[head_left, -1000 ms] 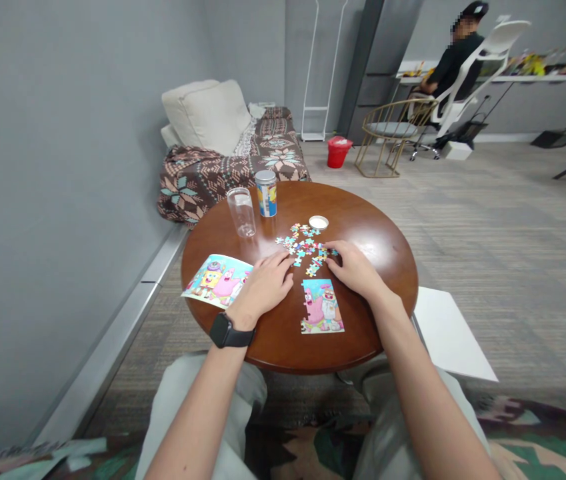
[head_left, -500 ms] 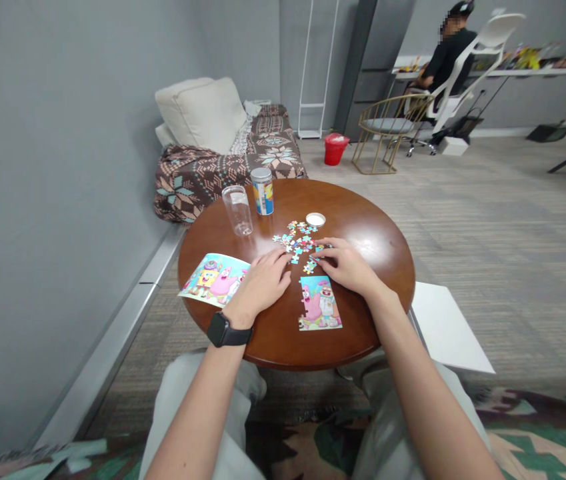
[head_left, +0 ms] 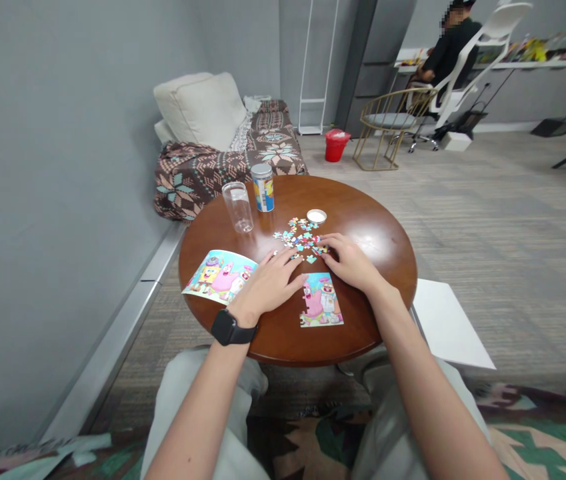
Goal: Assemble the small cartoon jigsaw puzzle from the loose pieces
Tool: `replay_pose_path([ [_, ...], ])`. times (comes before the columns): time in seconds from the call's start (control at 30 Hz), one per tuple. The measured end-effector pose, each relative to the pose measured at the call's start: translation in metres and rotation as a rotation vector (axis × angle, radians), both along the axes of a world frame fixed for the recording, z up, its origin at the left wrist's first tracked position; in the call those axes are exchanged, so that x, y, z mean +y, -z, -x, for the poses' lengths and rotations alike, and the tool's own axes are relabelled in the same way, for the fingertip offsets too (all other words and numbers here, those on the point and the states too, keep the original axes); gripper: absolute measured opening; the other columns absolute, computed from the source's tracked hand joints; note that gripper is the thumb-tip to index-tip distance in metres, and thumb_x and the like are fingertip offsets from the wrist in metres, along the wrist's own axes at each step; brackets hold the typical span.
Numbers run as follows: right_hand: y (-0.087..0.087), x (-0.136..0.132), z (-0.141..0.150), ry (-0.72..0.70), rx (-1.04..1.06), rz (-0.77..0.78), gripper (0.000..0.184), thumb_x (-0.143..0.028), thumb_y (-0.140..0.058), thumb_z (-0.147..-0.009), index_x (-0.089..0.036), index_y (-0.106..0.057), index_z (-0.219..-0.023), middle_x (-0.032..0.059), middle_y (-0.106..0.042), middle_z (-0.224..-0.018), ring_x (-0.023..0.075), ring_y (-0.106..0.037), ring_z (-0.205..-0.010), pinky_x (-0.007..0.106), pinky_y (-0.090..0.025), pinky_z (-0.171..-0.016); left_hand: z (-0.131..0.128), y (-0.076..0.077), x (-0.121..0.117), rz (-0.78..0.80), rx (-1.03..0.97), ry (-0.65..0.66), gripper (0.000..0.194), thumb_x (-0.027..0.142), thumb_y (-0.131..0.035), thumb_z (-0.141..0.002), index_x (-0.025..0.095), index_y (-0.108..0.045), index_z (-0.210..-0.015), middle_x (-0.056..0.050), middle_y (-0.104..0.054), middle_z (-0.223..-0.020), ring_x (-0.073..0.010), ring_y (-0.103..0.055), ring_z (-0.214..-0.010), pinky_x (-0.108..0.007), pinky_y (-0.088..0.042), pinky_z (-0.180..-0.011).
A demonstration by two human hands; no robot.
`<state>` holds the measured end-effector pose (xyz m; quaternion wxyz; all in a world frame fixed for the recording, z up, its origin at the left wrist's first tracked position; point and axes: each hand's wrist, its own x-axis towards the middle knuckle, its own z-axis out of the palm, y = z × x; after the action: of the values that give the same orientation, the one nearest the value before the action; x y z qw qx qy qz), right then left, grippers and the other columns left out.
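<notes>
Past the table's 10 o'clock edge sits a patterned sofa (head_left: 227,160) with cream cushions (head_left: 200,110). On the round wooden table (head_left: 283,347), a picture card (head_left: 219,277) lies at 9 o'clock, just beside the left hand (head_left: 267,287), which rests palm down with a black watch (head_left: 225,328) on its wrist. A clear glass (head_left: 237,207) stands at 11 o'clock and a can (head_left: 263,188) at 12. The jigsaw pieces (head_left: 300,239) lie scattered mid-table, between the hands, which are apart; the fingertips of both reach the pile, but whether either pinches a piece cannot be told. A second card (head_left: 321,300) lies at 6 o'clock and a white lid (head_left: 316,216) at 1. The right hand (head_left: 350,262) rests at 3 o'clock. Further off at 1 o'clock are a red bin (head_left: 337,145) and a gold chair (head_left: 390,120), with a seated person (head_left: 450,47) beyond. A white board (head_left: 445,323) lies past the 4 o'clock edge.
</notes>
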<state>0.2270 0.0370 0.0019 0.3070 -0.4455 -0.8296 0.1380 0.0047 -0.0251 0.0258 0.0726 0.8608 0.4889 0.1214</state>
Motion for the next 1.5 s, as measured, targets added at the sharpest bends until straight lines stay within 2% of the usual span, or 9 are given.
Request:
replay_pose_path([
  [0.17,0.0002,0.0001,-0.0002,0.000,0.021,-0.009,0.029,-0.018,-0.053,-0.089,-0.020,-0.069,-0.113,0.0108,-0.068,-0.123,0.0260,-0.060,-0.119,0.047,-0.047,-0.107,0.0006,-0.0036,-0.0002,0.010,-0.015,-0.016,0.047,0.045,-0.039,-0.103,0.020,-0.052,-0.141,-0.011,-0.050,-0.154,-0.0228,-0.041,-0.146,-0.044,-0.026,-0.124],
  [0.37,0.0018,0.0016,-0.0006,-0.016,0.011,-0.010,0.022,-0.016,-0.057,-0.086,-0.023,-0.075,-0.097,0.0090,-0.069,-0.119,0.0265,-0.062,-0.116,0.049,-0.048,-0.106,0.0008,-0.0055,0.0004,0.036,-0.016,0.011,0.041,0.042,-0.041,-0.103,0.020,-0.060,-0.131,-0.010,-0.054,-0.150,-0.0221,-0.044,-0.144,-0.046,-0.026,-0.125],
  [0.53,0.0010,0.0001,0.0014,-0.170,0.063,-0.040,0.024,-0.009,-0.060,-0.082,-0.025,-0.078,-0.087,0.0061,-0.072,-0.120,0.0265,-0.063,-0.118,0.050,-0.048,-0.107,0.0010,-0.0063,0.0006,0.038,-0.006,-0.008,0.041,0.040,-0.040,-0.103,0.017,-0.060,-0.131,-0.011,-0.053,-0.151,-0.0229,-0.044,-0.144,-0.046,-0.027,-0.125],
  [0.63,0.0011,-0.0001,0.0028,-0.211,0.058,-0.053,0.028,-0.008,-0.059,-0.082,-0.027,-0.079,-0.086,0.0046,-0.073,-0.117,0.0266,-0.063,-0.118,0.051,-0.048,-0.108,0.0009,-0.0075,0.0006,0.049,-0.011,-0.022,0.039,0.037,-0.040,-0.104,0.017,-0.060,-0.131,-0.011,-0.055,-0.149,-0.0219,-0.045,-0.143,-0.045,-0.028,-0.125],
  [0.87,0.0029,0.0007,0.0011,-0.111,0.066,-0.099,0.025,-0.013,-0.059,-0.084,-0.025,-0.079,-0.093,0.0073,-0.073,-0.116,0.0269,-0.065,-0.115,0.049,-0.051,-0.104,0.0021,-0.0046,0.0013,-0.007,-0.037,-0.012,0.038,0.035,-0.040,-0.103,0.018,-0.060,-0.130,-0.011,-0.058,-0.146,-0.0225,-0.049,-0.139,-0.044,-0.031,-0.123],
  [1.1,-0.0022,-0.0033,0.0045,-0.263,0.044,-0.112,0.025,-0.016,-0.057,-0.088,-0.025,-0.080,-0.090,0.0060,-0.075,-0.116,0.0271,-0.065,-0.116,0.052,-0.049,-0.107,0.0027,-0.0035,0.0024,-0.035,-0.058,-0.029,0.038,0.035,-0.041,-0.103,0.016,-0.059,-0.131,-0.011,-0.060,-0.143,-0.0229,-0.053,-0.135,-0.044,-0.034,-0.121],
  [1.23,-0.0008,-0.0010,0.0042,-0.211,0.022,-0.135,0.026,-0.015,-0.056,-0.089,-0.024,-0.080,-0.092,0.0070,-0.076,-0.113,0.0279,-0.066,-0.115,0.052,-0.051,-0.104,0.0029,-0.0036,0.0029,-0.036,-0.030,-0.027,0.036,0.034,-0.040,-0.104,0.017,-0.065,-0.124,-0.011,-0.060,-0.142,-0.0238,-0.053,-0.135,-0.045,-0.036,-0.119],
  [1.37,-0.0006,-0.0003,0.0035,-0.143,-0.014,-0.155,0.025,-0.019,-0.056,-0.091,-0.023,-0.081,-0.089,0.0086,-0.077,-0.108,0.0293,-0.067,-0.112,0.053,-0.052,-0.102,0.0027,-0.0037,0.0030,-0.014,-0.029,-0.034,0.037,0.033,-0.040,-0.104,0.018,-0.064,-0.127,-0.010,-0.059,-0.145,-0.0233,-0.051,-0.137,-0.045,-0.035,-0.120],
  [1.5,-0.0013,-0.0014,0.0041,-0.137,-0.011,-0.165,0.023,-0.020,-0.058,-0.090,-0.023,-0.080,-0.087,0.0086,-0.077,-0.109,0.0300,-0.067,-0.114,0.053,-0.052,-0.102,0.0022,-0.0045,0.0031,-0.015,-0.030,-0.027,0.037,0.034,-0.040,-0.103,0.018,-0.064,-0.127,-0.010,-0.059,-0.145,-0.0231,-0.052,-0.137,-0.044,-0.034,-0.121],
])
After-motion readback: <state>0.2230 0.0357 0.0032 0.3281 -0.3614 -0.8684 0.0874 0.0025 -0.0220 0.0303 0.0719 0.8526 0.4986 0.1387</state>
